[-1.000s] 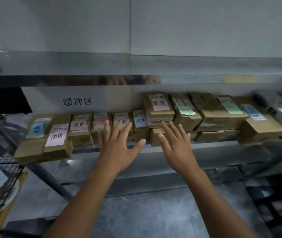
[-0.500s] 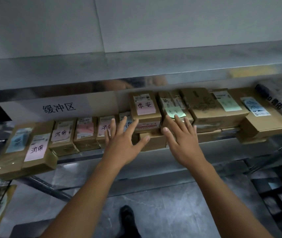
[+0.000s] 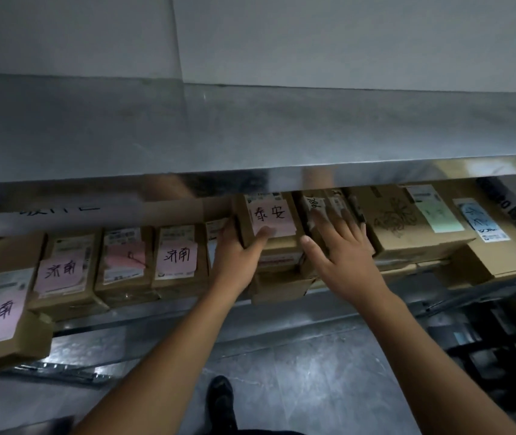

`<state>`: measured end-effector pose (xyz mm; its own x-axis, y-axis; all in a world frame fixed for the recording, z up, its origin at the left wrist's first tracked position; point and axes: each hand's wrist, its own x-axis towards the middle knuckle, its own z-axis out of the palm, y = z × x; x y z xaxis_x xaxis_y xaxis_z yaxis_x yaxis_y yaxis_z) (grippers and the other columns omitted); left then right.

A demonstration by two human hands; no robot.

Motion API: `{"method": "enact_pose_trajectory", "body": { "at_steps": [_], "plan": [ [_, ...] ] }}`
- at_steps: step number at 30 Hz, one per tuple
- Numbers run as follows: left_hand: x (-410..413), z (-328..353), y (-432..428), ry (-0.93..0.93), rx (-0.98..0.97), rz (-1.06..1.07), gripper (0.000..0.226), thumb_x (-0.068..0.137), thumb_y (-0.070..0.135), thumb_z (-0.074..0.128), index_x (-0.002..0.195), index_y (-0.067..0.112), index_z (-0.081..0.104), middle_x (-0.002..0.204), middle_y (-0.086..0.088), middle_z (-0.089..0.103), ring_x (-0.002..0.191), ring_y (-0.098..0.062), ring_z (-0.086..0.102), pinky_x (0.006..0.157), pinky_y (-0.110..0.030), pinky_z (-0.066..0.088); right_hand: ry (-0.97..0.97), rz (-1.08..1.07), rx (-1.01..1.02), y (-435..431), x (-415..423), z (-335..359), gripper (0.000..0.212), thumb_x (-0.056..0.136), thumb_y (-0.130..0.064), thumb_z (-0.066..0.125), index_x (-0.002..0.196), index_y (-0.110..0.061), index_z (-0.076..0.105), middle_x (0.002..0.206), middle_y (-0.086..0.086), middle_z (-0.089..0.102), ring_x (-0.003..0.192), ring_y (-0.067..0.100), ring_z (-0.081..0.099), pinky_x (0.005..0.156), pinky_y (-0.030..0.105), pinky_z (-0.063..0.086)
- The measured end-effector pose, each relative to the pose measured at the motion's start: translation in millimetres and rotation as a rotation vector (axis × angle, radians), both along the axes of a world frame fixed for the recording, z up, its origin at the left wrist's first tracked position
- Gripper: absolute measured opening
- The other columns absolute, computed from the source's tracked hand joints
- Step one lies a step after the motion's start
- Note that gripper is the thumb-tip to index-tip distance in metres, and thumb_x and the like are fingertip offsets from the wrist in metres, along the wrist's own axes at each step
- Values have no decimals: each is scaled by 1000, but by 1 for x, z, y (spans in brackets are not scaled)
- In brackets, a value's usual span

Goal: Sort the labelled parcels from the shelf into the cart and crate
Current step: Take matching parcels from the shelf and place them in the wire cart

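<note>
- Two bare arms reach up from the bottom edge of the frame to a metal shelf [image 3: 162, 315] lined with brown cardboard boxes.
- At the centre of the frame, the left hand [image 3: 234, 255] grips the centre box [image 3: 281, 243]. Its thumb lies on the box's pink handwritten label, and its fingers curl round the box's left side, mostly hidden behind it.
- The centre box sits on top of a lower box [image 3: 281, 290], so it stands higher than the row to its left.
- Just right of centre, the right hand [image 3: 344, 249] lies flat and spread on the neighbouring box [image 3: 313, 202], holding nothing. Its thumb points at the seam between that box and the centre box, and its fingertips are blurred.
- The hands are close together, with the front of the centre box between the two thumbs.
- Left of the hands, a row of pink-labelled boxes [image 3: 178, 259] runs to the left edge of the frame.
- Right of the hands are a box with a green label [image 3: 401, 227] and a box with a blue label [image 3: 482, 246].
- An upper shelf board [image 3: 250, 136] spans the middle of the frame, and its shiny front edge mirrors the arms.
- Grey floor [image 3: 313, 372] shows below, with a dark shoe [image 3: 222, 394] at bottom centre.
</note>
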<state>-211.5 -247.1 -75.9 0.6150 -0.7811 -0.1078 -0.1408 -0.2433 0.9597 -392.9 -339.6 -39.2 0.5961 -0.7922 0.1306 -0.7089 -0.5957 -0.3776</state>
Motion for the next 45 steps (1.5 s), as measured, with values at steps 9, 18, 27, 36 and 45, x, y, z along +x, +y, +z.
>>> {"method": "enact_pose_trajectory", "body": {
  "at_steps": [9,18,27,36,45],
  "plan": [
    [-1,-23,8,270,-182,54,65,90,58,66,149,46,43,139,26,58,130,1,53,113,-35,41,41,-35,28,1,10,-20,79,89,-84,2,153,-53,36,170,-12,18,159,24,-7,126,52,-12],
    [-31,-11,20,216,-194,144,59,103,28,62,152,42,32,120,56,49,112,31,45,90,0,37,24,14,53,2,5,-16,77,88,-87,10,150,-53,41,170,-5,20,157,31,-14,119,63,-19],
    [-70,-2,44,119,-272,285,74,96,15,68,159,28,31,149,6,55,134,-8,55,105,-26,50,-105,156,33,0,-19,-16,78,88,-88,19,138,-44,59,171,-1,18,155,32,-26,118,63,-22],
    [-125,19,126,80,-370,523,80,99,13,60,164,27,15,148,20,54,136,-2,52,102,-18,47,-384,443,298,65,-23,-6,78,89,-83,34,155,-41,37,168,-8,26,159,17,-10,124,65,-1],
    [-130,22,242,96,-496,773,77,92,23,62,158,37,24,137,29,60,129,0,57,95,-16,51,-488,811,655,176,27,8,74,95,-58,59,159,-48,23,153,-29,41,146,7,38,117,47,39]
  ]
}}
